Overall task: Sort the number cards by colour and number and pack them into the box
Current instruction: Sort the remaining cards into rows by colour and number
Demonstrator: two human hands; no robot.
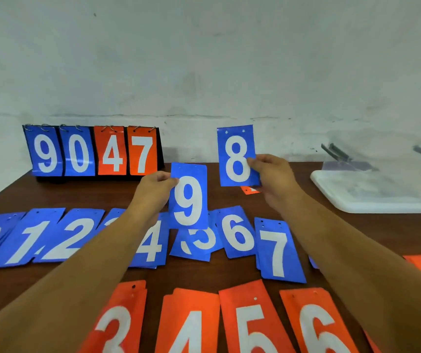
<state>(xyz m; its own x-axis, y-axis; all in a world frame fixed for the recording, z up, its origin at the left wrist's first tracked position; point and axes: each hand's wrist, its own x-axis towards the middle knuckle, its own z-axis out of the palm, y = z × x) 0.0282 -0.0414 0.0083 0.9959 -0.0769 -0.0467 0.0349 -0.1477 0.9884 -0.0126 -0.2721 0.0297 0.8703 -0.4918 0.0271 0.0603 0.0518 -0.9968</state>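
Overhead, left hand (153, 186) pinches the blue 9 card (188, 196) by its left edge; right hand (273, 177) pinches the blue 8 card (237, 155) by its right edge; both upright above the table (293, 207).

A dark wooden desk (64, 192) is stretching before me to a scuffed pale wall (204, 59). A black flip scoreboard (93, 151) is standing far left, reading 9047. Something dark (335, 152), perhaps a clip, is showing far right.

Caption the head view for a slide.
Left hand holds blue 9 card, right hand blue 8 card; blue row, orange row laid out.
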